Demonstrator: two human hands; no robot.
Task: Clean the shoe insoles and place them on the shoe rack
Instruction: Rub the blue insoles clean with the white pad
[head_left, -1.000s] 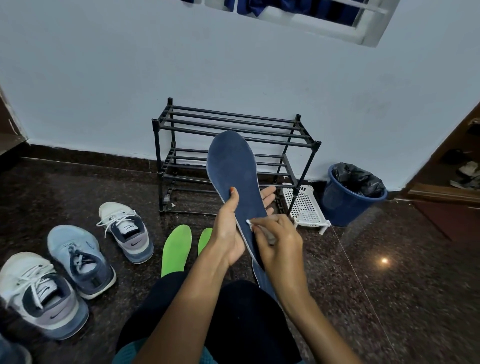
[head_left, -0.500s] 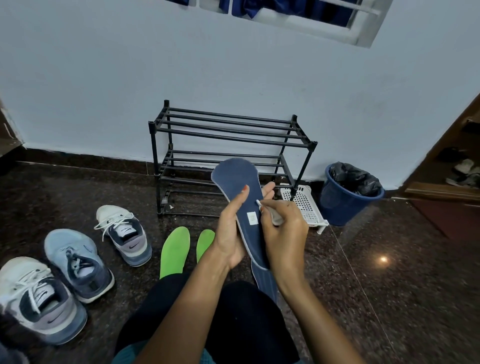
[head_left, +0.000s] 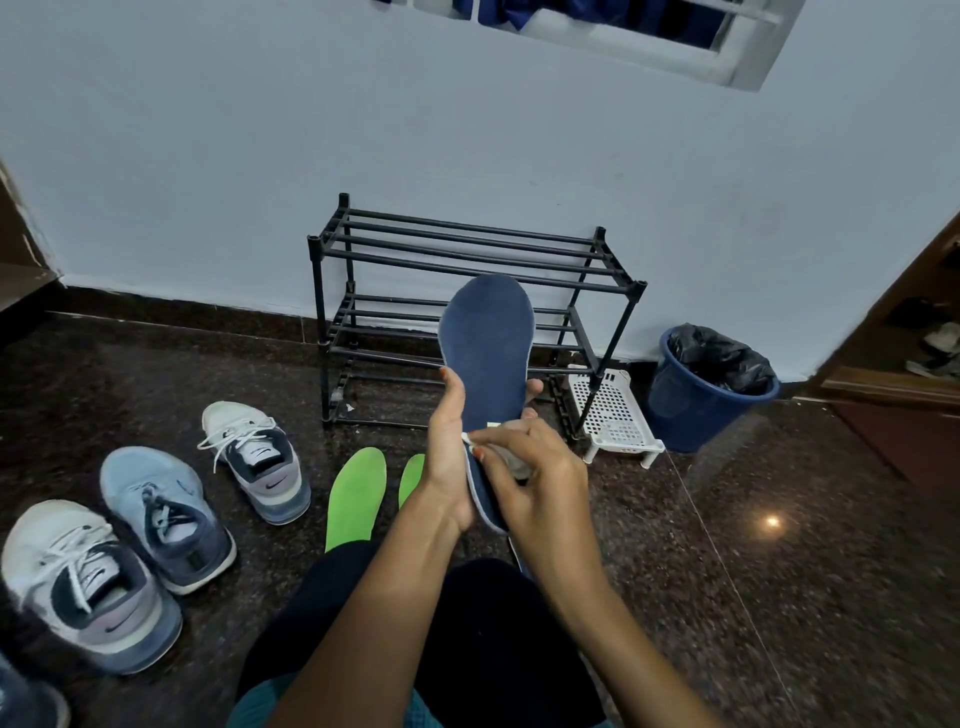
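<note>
- The left hand (head_left: 445, 462) has its grip wrapped round the blue insole (head_left: 488, 358), with the thumb in front and the fingers behind. I think it lifts the insole off the floor (head_left: 779, 597) so it stays firm while it is rubbed.
- The insole stands almost upright, with its toe end at 12 o'clock and its heel end at 6 o'clock. The grip sits on the lower half. Most of the insole sticks out above the hand, and a bit of heel pokes out below.
- The right hand (head_left: 537, 486) has its grip pinched on a small pale cleaning tool (head_left: 466, 439). I cannot tell if it is a cloth or a brush. Its white tip touches the insole near the left edge, just beside the left palm.
- Two green insoles (head_left: 356, 499) lie flat on the floor, side by side, at 8 o'clock from the hands.
- The shoe rack (head_left: 467, 260) stands by the wall at 12 o'clock, behind the blue insole. The blue insole is not on it yet.
- Sneakers (head_left: 254, 457) sit on the floor at 9 o'clock. A blue bin (head_left: 696, 410) is at 2 o'clock.
</note>
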